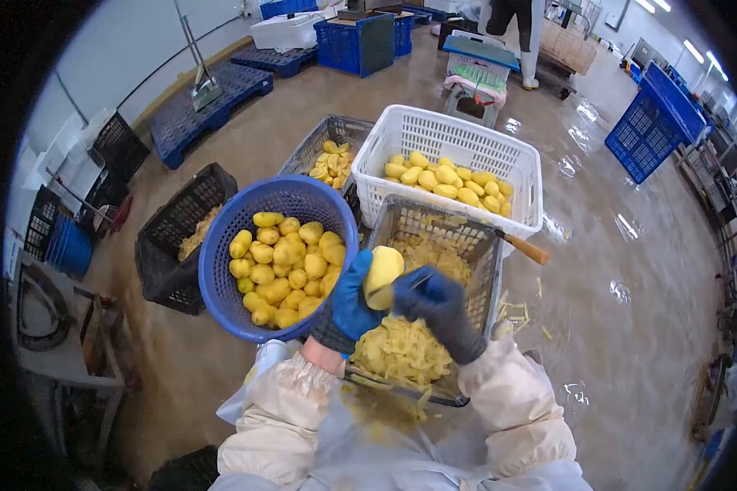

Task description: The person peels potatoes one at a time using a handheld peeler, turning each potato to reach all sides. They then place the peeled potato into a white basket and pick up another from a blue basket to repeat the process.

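While left hand [350,301] grips yellow produce [386,268], right hand [440,309] clenches round thin tool [420,282], perhaps peeler

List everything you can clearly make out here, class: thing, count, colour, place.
Held produce: one, pale yellow, centre
Near crate: one, grey, centre
Peelings: uncountable, pale yellow, in near crate
Wooden handle: one, brown, near crate's right rim
Round basket: one, blue, left of centre
Large crate: one, white, behind near crate
Whole produce: dozens, yellow, in basket and large crate
Rear crate: one, grey, behind round basket
Side crate: one, black, left of basket
Pallets: at least two, blue, back left
Far crates: several, blue, back and right
Co-worker: one, white boots, back
Left grip: one, blue, on held produce
Right grip: one, blue, beside held produce
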Tool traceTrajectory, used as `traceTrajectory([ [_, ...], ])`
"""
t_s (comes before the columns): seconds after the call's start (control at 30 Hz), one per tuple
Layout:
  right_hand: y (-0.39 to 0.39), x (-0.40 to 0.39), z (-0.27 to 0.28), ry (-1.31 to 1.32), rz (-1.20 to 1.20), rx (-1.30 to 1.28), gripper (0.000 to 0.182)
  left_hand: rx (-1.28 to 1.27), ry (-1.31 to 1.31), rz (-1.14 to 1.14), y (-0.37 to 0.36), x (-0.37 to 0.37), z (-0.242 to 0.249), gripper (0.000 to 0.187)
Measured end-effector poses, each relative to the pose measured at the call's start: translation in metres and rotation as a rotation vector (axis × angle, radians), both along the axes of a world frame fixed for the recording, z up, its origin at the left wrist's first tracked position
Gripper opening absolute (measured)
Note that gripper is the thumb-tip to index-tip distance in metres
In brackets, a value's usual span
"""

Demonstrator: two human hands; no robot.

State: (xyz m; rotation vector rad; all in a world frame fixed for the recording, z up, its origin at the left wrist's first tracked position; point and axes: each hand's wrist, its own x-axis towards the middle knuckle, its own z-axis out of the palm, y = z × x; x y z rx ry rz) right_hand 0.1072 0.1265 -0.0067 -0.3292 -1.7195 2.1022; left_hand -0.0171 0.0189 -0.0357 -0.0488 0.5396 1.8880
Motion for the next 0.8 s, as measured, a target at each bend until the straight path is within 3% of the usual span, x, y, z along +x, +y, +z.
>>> traceTrajectory([
  [0.07,-0.005,-0.001,0.000,-0.037,0.006,0.352,0.015,-0.006,0.021,0.000,-0.001,0.002,-0.011,0.041],
  [0.13,0.024,-0.008,0.000,-0.038,-0.112,-0.164,0.011,-0.219,0.505,0.058,-0.002,0.006,-0.029,0.041],
  [0.2,0.064,-0.009,-0.010,-0.061,-0.406,-0.067,0.008,-0.036,0.333,-0.252,-0.009,0.018,0.020,0.045],
  [0.3,0.068,-0.003,-0.008,0.099,-0.384,-0.168,0.010,-0.077,0.390,-0.184,-0.002,0.020,0.011,0.042],
  [0.37,0.047,-0.001,0.012,-0.017,-0.178,-0.185,0.013,-0.184,0.571,0.081,0.004,0.006,-0.033,0.043],
  [0.4,0.033,0.000,0.013,-0.078,-0.157,-0.144,0.015,-0.187,0.569,0.088,0.002,0.005,-0.024,0.043],
  [0.47,0.011,0.001,0.018,-0.090,-0.023,-0.173,0.014,0.067,0.123,-0.071,0.000,0.001,-0.007,0.042],
  [0.53,0.002,0.003,0.021,-0.102,0.007,-0.082,0.015,0.052,0.099,-0.040,0.000,0.000,-0.015,0.042],
  [0.6,-0.005,0.003,0.014,-0.114,0.039,0.017,0.015,0.168,-0.147,-0.075,-0.002,-0.002,-0.014,0.041],
  [0.67,-0.012,-0.001,-0.005,0.131,-0.007,0.492,0.016,0.134,-0.106,-0.107,0.000,0.005,-0.008,0.042],
  [0.7,-0.006,0.003,-0.004,-0.106,0.003,0.097,0.018,0.098,-0.067,-0.143,0.001,0.010,-0.002,0.044],
  [0.73,0.011,0.001,-0.006,-0.046,-0.058,-0.039,0.015,0.064,-0.030,-0.177,0.001,0.014,0.002,0.046],
  [0.77,0.028,-0.003,0.001,-0.015,-0.191,-0.130,0.013,0.087,0.021,-0.244,-0.003,0.014,0.006,0.047],
  [0.8,0.047,-0.009,-0.006,-0.047,-0.425,0.034,0.014,0.107,0.073,-0.307,-0.009,0.015,0.008,0.048],
])
